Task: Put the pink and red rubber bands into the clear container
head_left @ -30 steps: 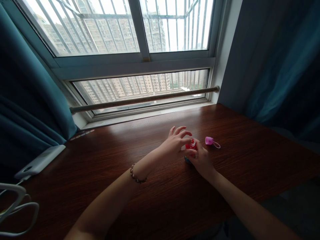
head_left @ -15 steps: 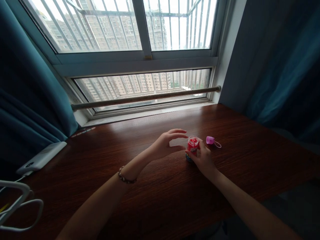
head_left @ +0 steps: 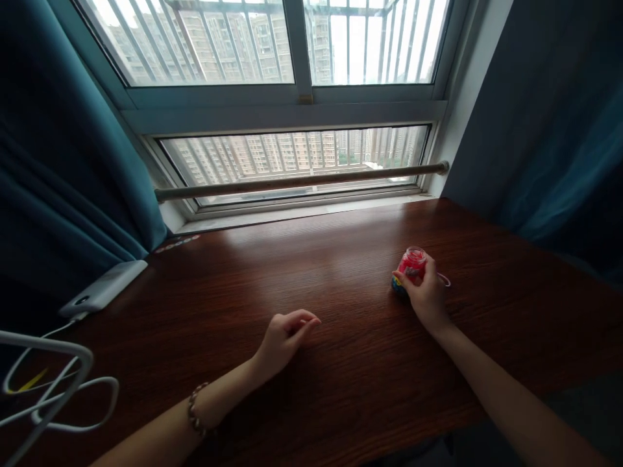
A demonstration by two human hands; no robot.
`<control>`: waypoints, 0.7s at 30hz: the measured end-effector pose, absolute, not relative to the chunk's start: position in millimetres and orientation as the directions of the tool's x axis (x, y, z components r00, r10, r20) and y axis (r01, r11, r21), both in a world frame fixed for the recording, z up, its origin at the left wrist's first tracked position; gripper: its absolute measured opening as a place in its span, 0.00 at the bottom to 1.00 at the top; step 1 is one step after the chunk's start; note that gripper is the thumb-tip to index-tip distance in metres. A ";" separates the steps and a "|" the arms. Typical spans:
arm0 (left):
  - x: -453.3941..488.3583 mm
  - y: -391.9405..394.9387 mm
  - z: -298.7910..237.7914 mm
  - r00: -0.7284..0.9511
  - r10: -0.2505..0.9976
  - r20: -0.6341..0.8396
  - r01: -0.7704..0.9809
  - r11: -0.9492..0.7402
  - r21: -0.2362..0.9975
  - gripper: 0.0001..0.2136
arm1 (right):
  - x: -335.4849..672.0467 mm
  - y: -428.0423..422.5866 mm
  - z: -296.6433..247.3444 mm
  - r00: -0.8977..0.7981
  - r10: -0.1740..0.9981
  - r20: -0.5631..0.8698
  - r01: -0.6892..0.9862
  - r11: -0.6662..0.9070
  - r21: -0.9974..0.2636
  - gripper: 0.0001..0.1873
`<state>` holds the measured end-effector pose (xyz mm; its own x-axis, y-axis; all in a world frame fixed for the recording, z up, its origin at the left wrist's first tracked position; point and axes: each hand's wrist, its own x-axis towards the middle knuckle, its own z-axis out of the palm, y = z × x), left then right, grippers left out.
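My right hand [head_left: 427,295] is wrapped round a small clear jar [head_left: 413,263] with red contents and a partly blue and yellow base. The jar leans slightly and its mouth is uncovered. Behind that hand, the thin pink loop [head_left: 444,279] of the pink cap pokes out; the cap itself is hidden. My left hand [head_left: 287,337] is low over the table, well to the left of the jar, wearing a braided bracelet [head_left: 195,408] at the wrist. Its thumb and fingers meet in a pinch, and anything between the tips is too small or hidden to tell.
A dark red-brown wooden table [head_left: 272,272] runs up to a barred window. On the left lie a white power bank [head_left: 104,288] and looped white cable [head_left: 80,383]. A rail [head_left: 302,183] crosses the window, with blue curtains [head_left: 92,162] at both sides.
My left hand has drawn away from the jar, toward me and to the left, and its spread fingers have closed. In my right hand the jar has moved right, before the pink cap.
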<state>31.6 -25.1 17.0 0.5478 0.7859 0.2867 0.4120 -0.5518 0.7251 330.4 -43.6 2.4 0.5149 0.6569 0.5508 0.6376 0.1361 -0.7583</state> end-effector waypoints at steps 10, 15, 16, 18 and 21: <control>30.4 -43.4 8.2 0.806 0.197 0.559 0.155 -0.980 0.122 0.17 | 325.9 -45.0 -3.4 0.445 0.643 0.623 0.685 0.203 -0.699 0.42; 29.9 -50.3 20.6 0.853 0.056 0.519 0.035 -0.998 0.049 0.12 | 306.4 -77.4 17.2 0.301 0.447 0.842 0.905 0.143 -0.400 0.36; 30.1 -53.6 22.2 0.854 0.023 0.520 -0.013 -0.998 0.065 0.15 | 294.9 -87.1 22.8 0.200 0.454 0.868 0.918 0.222 -0.327 0.30; 30.9 -64.1 21.1 0.851 -0.075 0.519 -0.134 -0.988 0.077 0.19 | 264.5 -106.0 34.5 -0.107 0.581 0.807 0.772 0.560 -0.301 0.23; 31.4 -88.0 9.4 0.906 -0.031 0.421 -0.043 -0.999 0.017 0.10 | 212.6 -125.6 51.7 -0.502 0.769 0.395 0.399 0.612 -0.683 0.22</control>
